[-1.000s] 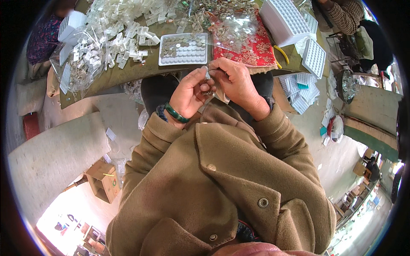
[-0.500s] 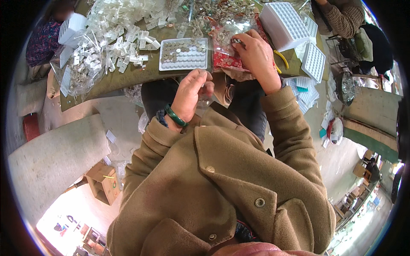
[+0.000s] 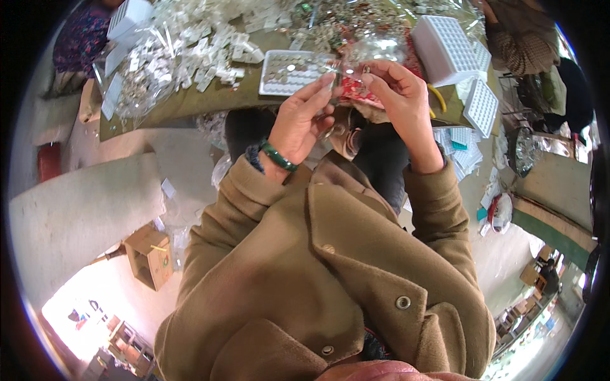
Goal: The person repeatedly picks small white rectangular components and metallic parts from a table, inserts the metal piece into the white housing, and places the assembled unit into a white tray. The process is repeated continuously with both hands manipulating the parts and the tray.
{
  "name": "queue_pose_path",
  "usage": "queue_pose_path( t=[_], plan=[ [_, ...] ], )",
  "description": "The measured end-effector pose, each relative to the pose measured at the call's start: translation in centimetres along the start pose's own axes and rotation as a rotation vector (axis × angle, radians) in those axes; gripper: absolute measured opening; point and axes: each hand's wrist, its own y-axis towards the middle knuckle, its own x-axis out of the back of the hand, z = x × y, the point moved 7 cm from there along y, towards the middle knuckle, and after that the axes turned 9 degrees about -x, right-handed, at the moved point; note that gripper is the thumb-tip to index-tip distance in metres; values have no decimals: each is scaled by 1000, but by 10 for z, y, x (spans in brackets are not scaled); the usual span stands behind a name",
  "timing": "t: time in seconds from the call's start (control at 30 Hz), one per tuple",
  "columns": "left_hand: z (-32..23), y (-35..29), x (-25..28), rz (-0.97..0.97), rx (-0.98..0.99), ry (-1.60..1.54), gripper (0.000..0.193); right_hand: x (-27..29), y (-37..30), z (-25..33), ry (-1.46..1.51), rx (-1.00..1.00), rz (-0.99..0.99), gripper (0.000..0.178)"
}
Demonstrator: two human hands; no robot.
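Observation:
In front of my chest, my left hand [image 3: 304, 117] has thumb and fingers pinched together at the right edge of a white tray. Whatever it grips is too small and blurred to name. My right hand [image 3: 406, 98] is level with it, a short gap away. Its thumb and forefinger pinch a small shiny metallic piece [image 3: 366, 69]. The white moulded tray [image 3: 265, 90] lies on the table beyond my left hand, with small round greyish pieces in its upper rows. Under and behind my right hand is a red patterned cloth [image 3: 359, 91], with clear plastic over part of it.
Clear plastic pieces [image 3: 203, 60] are heaped at the far left beside an open clear bag [image 3: 136, 82]. Stacked white trays [image 3: 447, 51] stand right, near yellow-handled pliers [image 3: 438, 98]. Another white tray [image 3: 481, 108] leans at the table's right edge. Other people sit at both far sides.
My right hand has come back from the red cloth toward my left, with the small metallic piece in its fingertips. My left hand has risen toward it. The whole view has shifted slightly.

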Motion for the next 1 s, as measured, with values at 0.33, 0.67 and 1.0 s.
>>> queue_pose_path(
  t=[0.33,0.67,1.0],
  plan=[
    [-22,-12,7,34,-188,-55,18,-40,-12,-12,82,-178,207,26],
    [-3,-22,8,97,58,7,12,-50,-15,-2,84,0,170,22],
    [-7,-27,12,150,166,-66,9,-51,-18,3,-55,169,185,23]
  ],
)
